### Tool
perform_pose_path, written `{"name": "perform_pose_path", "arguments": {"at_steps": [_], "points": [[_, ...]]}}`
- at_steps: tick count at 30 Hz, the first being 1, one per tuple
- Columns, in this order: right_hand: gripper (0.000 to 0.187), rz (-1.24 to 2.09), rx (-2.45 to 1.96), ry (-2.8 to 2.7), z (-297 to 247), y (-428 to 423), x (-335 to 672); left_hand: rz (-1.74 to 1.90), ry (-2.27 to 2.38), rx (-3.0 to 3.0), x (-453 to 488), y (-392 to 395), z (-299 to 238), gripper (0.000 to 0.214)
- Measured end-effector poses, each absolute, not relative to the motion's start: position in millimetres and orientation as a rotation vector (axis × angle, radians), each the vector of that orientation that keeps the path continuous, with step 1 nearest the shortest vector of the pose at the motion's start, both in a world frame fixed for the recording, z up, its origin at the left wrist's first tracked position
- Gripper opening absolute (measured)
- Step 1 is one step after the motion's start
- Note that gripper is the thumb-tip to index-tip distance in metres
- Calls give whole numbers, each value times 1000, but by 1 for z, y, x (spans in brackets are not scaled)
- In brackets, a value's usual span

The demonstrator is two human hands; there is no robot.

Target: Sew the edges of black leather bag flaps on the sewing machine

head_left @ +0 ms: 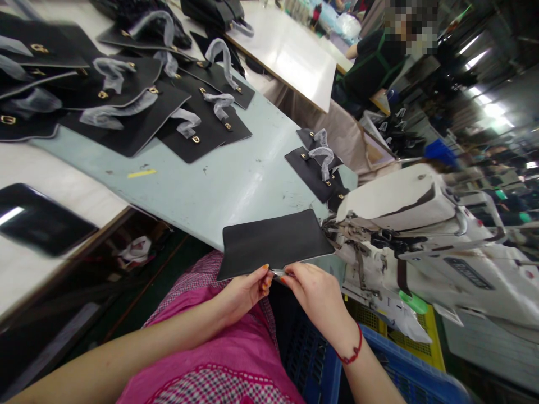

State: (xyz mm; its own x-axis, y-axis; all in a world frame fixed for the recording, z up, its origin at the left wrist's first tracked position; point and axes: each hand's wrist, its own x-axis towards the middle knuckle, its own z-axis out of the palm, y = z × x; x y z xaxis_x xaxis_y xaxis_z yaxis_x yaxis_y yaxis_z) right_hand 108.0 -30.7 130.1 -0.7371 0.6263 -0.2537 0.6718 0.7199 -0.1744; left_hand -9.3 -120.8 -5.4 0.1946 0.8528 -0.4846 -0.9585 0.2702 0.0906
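Right between both hands (280,286), black panel (273,242)

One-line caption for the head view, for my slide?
Left hand and right hand pinch the near edge of a black panel beside a white sewing machine; clasp-fitted panels lie beyond.

Scanning for lettering, finding nothing legible anywhere. Spotting a dark nameplate (469,273) on the side of the sewing machine (421,207), with pale marks across it, too blurred to read. Checking the black panel (273,241) by the machine: no print or stamp to make out. Glancing over the gold fittings (196,138) on the stacked black pieces: too small to tell any letter or brand
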Motion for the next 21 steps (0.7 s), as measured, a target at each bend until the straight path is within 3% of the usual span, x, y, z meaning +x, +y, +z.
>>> {"name": "perform_pose_path", "arguments": {"at_steps": [21], "points": [[7,-346,1088,2752,123,-36,109,1285,503,-283,-7,-123,-8,24]]}}
